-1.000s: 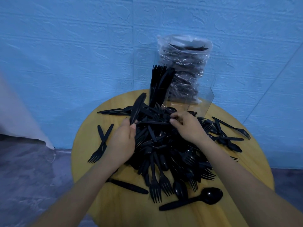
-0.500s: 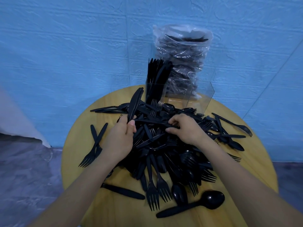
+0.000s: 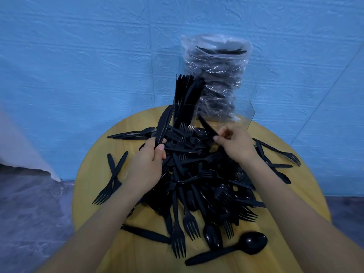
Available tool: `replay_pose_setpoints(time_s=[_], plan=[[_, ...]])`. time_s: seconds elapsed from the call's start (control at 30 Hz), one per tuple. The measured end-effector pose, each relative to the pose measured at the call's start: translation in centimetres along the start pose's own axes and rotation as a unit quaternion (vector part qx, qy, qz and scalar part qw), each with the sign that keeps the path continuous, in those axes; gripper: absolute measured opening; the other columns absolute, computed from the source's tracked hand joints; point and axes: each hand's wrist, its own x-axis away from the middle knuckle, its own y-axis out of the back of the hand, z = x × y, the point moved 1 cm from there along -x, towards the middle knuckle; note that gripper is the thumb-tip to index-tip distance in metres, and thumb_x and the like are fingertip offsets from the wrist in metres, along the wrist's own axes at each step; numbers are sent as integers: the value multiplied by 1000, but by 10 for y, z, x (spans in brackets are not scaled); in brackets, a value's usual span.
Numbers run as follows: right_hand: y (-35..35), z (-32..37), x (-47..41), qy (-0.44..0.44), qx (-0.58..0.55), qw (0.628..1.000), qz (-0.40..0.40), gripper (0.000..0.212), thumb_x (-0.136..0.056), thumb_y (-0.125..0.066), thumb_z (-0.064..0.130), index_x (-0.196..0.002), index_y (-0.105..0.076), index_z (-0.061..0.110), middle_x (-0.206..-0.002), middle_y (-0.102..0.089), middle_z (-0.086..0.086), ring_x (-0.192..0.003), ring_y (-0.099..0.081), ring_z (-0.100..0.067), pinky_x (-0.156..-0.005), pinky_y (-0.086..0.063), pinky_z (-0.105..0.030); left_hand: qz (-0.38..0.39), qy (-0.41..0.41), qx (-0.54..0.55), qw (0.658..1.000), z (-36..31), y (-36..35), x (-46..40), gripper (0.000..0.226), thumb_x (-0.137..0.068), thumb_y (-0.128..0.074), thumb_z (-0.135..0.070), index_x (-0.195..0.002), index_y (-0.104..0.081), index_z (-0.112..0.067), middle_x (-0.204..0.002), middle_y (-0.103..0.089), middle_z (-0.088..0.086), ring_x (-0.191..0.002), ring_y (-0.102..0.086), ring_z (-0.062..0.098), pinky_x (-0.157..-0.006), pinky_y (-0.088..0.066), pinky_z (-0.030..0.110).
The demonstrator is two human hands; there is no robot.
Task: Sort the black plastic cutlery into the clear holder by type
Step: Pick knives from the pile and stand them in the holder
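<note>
The head view, the only one, looked down on a round wooden desk heaped with black plastic cutlery: forks, spoons and knives tangled in one pile, with strays around it, among them a large spoon near the front edge and a fork off to the left. The left hand was curled round a bunch of knives, blades pointing up and away. The right hand pinched a single knife between thumb and fingertips, lifted just above the pile. At the back stood the clear holder; its left compartment already held a tight upright bundle of knives, while the compartments to the right looked bare, though the clear walls made that hard to judge. Behind it rose a clear plastic bag of more cutlery. By this showing the sorting was at an early stage: some knives were filed, and the heap of forks and spoons remained untouched
</note>
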Motion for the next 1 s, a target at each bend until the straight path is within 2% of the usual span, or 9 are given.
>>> replay_pose_setpoints(time_s=[0.1,0.17,0.27,0.4,0.57,0.73,0.8,0.9,1.0], plan=[[8,18,4,41,-75,993,-77,11,-85,-68,12,-80,-59,16,-74,-54,8,-66,-46,-3,-63,-36,-18,1,-9,28,1000,-10,-4,0,24,-102,-31,-21,-116,-49,-19,-76,-48,-4,-63,-42,10,-60,-37,28],[11,34,10,41,-156,985,-66,15,-85,-69,11,-76,-59,19,-71,-55,7,-66,-49,-6,-65,-41,-17,1,-15,41,999,-17,-7,1,23,-101,-31,-21,-115,-49,-19,-75,-48,-5,-62,-42,8,-59,-38,26],[7,55,24,20,-222,975,4,15,-85,-68,11,-76,-59,18,-69,-57,5,-58,-51,-5,-57,-43,-18,2,-18,63,998,-26,-10,4,22,-101,-31,-20,-114,-50,-18,-74,-48,-5,-62,-43,7,-60,-41,26],[-14,67,42,-14,-234,970,59,17,-87,-64,6,-74,-56,13,-61,-54,1,-43,-49,-2,-44,-43,-16,3,0,107,994,-35,-12,7,22,-102,-32,-17,-113,-50,-14,-75,-49,-3,-64,-47,7,-57,-46,16],[-33,69,52,-57,-240,967,63,17,-88,-63,6,-73,-55,9,-55,-55,-3,-39,-51,-4,-41,-43,-17,5,-2,106,994,-38,-10,16,22,-101,-33,-18,-108,-52,-9,-79,-53,-1,-73,-54,10,-62,-53,19],[-42,74,59,-58,-219,972,63,15,-89,-61,5,-75,-55,8,-58,-59,-5,-40,-55,-5,-45,-47,-21,27,-1,79,997,-37,-7,25,19,-101,-34,-21,-106,-51,-14,-87,-61,4,-75,-64,17,-71,-58,42],[-41,75,61,-56,-222,971,62,14,-90,-61,6,-76,-56,7,-59,-59,-6,-40,-55,-6,-44,-48,-25,38,1,81,996,-38,-6,27,20,-102,-33,-20,-108,-51,-14,-88,-63,4,-77,-65,15,-69,-58,36],[-42,74,66,-41,-228,971,63,11,-92,-58,6,-81,-59,6,-63,-59,-5,-43,-56,-2,-43,-47,-24,47,-9,87,995,-40,-3,30,19,-102,-33,-19,-104,-51,-13,-86,-63,5,-67,-63,3,-60,-54,22],[-44,72,69,-26,-219,973,67,10,-93,-57,7,-84,-62,7,-67,-60,-3,-46,-57,0,-45,-48,-23,55,2,99,994,-39,-4,31,18,-102,-32,-18,-102,-50,-12,-86,-61,6,-64,-62,4,-60,-54,23]])
